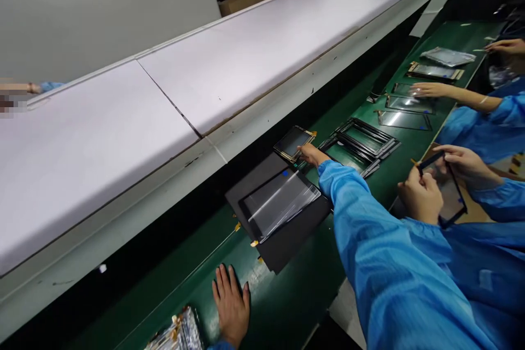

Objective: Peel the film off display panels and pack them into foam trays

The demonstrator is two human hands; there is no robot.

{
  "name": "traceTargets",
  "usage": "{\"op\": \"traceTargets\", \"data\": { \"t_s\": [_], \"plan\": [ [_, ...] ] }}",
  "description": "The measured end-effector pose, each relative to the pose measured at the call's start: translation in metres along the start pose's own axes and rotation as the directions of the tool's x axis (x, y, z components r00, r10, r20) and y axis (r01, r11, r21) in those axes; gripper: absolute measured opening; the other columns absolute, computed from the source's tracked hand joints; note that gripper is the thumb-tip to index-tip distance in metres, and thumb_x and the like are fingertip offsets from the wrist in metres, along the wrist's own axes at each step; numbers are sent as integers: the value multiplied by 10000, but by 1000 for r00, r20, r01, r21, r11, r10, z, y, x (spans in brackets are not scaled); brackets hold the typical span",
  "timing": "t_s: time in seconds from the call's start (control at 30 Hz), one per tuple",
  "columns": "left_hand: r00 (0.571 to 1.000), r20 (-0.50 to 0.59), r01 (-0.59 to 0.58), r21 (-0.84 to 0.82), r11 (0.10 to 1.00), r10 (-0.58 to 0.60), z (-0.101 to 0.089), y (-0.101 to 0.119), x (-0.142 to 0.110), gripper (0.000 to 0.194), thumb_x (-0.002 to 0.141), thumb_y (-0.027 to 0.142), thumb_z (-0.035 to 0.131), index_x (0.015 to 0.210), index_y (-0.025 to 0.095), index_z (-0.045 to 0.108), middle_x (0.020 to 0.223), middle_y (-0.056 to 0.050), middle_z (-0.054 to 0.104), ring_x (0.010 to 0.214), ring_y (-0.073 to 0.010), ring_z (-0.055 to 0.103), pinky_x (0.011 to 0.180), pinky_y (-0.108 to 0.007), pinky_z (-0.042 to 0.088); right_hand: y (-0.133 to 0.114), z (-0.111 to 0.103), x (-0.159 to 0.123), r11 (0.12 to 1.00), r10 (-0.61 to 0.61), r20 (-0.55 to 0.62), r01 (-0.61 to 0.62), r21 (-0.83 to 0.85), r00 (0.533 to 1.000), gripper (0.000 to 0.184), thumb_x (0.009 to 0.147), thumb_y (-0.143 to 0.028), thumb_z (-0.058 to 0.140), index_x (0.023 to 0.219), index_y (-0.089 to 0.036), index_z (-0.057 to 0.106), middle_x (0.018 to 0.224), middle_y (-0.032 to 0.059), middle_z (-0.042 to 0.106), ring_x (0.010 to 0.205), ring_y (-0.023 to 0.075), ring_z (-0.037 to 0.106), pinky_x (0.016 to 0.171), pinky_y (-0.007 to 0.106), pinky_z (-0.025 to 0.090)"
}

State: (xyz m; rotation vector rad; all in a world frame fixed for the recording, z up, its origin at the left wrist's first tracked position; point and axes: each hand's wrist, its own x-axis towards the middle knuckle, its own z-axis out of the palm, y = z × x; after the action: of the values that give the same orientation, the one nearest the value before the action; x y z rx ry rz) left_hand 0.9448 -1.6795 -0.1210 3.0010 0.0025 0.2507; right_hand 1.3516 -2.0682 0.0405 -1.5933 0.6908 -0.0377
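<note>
My left hand (232, 306) lies flat on the green table, fingers stretched out, holding nothing. Just left of it is a pile of silvery wrapped parts (176, 333) with gold flex tails. My right arm reaches forward in a blue sleeve, and my right hand (311, 154) grips the near right edge of a small stack of dark-bordered screen panels (293, 142); the fingertips are partly hidden. Between my hands, a larger glass touch panel (279, 202) with a blue dot and shiny film lies on black sheets (276, 257).
Black frames (361, 142) are stacked right of my right hand. Beyond them lie more glass panels (404, 119). A co-worker's hands (422, 194) hold a black-framed panel close to my right sleeve; another person's hand (432, 90) touches panels farther on. A raised white surface (246, 76) runs along the left.
</note>
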Motion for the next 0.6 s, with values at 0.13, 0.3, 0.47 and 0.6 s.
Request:
{"op": "traceTargets", "data": {
  "t_s": [0.13,0.3,0.47,0.6],
  "plan": [
    [999,31,19,-23,1000,-18,-5,0,3,686,980,378,369,1561,13,338,1655,-270,267,1586,-348,62,1242,-604,195,-23,-37,-31,1000,-13,-4,13,-14,1000,142,860,-122,617,1000,-108,640,1046,114,662,869,144,623,861,367,558],
    [987,140,97,-99,990,-83,-27,13,18,668,993,382,373,1527,-20,381,1661,-285,231,1583,-366,54,1254,-595,120,-13,-79,-156,915,-403,-114,403,-18,908,304,884,-281,606,1157,-159,663,1237,115,665,1085,187,645,985,399,541],
    [924,376,208,-349,914,-67,-69,19,41,703,939,285,504,1544,-15,307,1671,-312,131,1574,-418,18,1221,-683,52,78,-81,-333,884,-458,72,463,-63,886,476,895,-497,601,1272,-207,630,1285,134,668,1155,266,669,1007,507,542],
    [911,412,197,-480,855,22,-112,7,-1,610,882,206,569,1471,83,468,1663,-235,277,1553,-337,240,1248,-552,229,170,-49,-444,929,-178,374,281,-241,910,532,861,-563,586,1270,-224,619,1204,157,708,995,297,721,977,542,552]
  ]
}}
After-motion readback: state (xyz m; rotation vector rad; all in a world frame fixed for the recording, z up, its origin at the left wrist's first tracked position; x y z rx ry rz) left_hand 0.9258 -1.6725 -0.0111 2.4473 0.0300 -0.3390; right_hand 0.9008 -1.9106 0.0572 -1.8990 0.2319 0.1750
